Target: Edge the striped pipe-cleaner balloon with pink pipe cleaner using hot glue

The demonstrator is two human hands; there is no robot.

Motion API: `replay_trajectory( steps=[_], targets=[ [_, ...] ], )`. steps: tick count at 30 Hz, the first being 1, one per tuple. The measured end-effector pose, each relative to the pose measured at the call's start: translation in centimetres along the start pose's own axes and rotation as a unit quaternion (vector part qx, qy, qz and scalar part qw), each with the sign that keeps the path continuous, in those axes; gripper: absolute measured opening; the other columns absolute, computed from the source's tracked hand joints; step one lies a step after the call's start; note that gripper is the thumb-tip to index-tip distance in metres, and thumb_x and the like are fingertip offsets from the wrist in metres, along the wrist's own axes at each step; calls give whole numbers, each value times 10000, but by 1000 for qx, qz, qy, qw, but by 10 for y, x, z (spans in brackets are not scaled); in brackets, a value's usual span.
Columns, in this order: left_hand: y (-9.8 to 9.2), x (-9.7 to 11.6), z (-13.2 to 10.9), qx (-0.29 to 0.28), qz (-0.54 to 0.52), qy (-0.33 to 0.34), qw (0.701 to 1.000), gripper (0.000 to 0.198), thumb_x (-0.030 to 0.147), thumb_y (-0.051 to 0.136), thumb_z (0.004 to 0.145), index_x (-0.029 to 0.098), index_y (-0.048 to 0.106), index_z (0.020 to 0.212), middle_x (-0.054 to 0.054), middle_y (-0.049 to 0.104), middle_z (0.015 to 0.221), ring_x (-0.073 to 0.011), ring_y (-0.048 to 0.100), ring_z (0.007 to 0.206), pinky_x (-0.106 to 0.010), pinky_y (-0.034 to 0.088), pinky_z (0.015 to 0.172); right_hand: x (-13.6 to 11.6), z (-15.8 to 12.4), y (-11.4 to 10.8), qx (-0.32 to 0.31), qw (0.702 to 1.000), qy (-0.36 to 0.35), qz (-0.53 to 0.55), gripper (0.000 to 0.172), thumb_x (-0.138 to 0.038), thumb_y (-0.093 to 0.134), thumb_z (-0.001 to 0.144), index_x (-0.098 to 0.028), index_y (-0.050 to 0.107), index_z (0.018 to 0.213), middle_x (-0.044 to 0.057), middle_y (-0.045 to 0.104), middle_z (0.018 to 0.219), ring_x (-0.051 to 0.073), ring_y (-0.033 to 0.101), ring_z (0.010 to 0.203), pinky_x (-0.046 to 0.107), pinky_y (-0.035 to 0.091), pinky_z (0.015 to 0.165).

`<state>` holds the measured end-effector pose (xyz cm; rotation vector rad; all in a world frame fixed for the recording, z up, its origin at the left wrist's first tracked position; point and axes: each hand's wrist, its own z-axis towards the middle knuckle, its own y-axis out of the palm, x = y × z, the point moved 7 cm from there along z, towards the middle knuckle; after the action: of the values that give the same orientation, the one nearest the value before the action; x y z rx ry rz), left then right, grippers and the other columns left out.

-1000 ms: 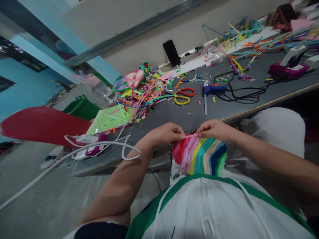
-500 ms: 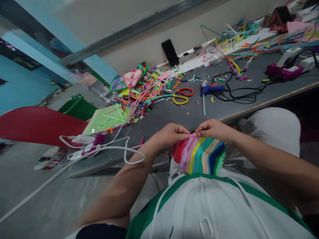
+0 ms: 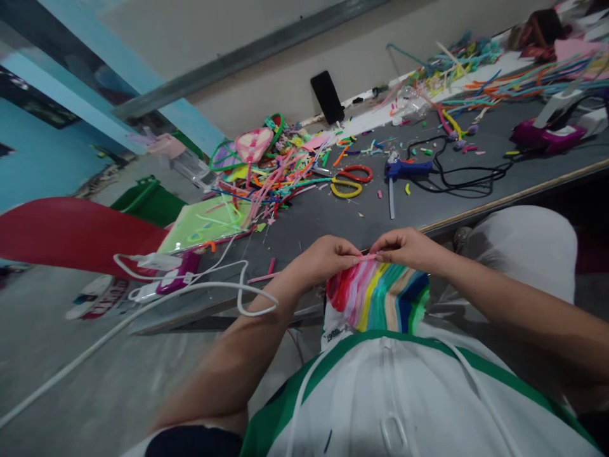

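**Pink pipe cleaner pinched between two hands over the lap**

The left hand (image 3: 323, 257) and the right hand (image 3: 409, 249) meet just off the near edge of the counter (image 3: 476, 197), each closed in a fingertip pinch on one end of a short pink pipe cleaner (image 3: 368, 257). Its long axis runs from hand to hand across the person's front, nearly level, one end pointing left and the other right. Only a small stretch shows between the fingertips.

Directly under it, on the lap, sits a bundle of pipe cleaners (image 3: 380, 295). Its strands lie crosswise to the pink one, running toward the body, with red on the left through yellow and teal to green on the right.

On the counter beyond the hands lie a blue glue gun (image 3: 404, 170), yellow-handled scissors (image 3: 346, 189) and red-handled scissors (image 3: 354, 172), well apart from the hands.
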<state>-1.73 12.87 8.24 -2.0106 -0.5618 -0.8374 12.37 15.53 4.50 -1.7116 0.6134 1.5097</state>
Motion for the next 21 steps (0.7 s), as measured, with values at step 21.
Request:
replay_trajectory(
  steps=[21],
  targets=[
    [1,2,5,64,96,28,993,319,423,554,750,130,660,676,17,528,552,-96,429,531,-201,299,484,-4,3,1,18,998,14,-50,173,-283,657,661,-149,688,766,14,670,690,126,573,631,231,447,579]
  ],
)
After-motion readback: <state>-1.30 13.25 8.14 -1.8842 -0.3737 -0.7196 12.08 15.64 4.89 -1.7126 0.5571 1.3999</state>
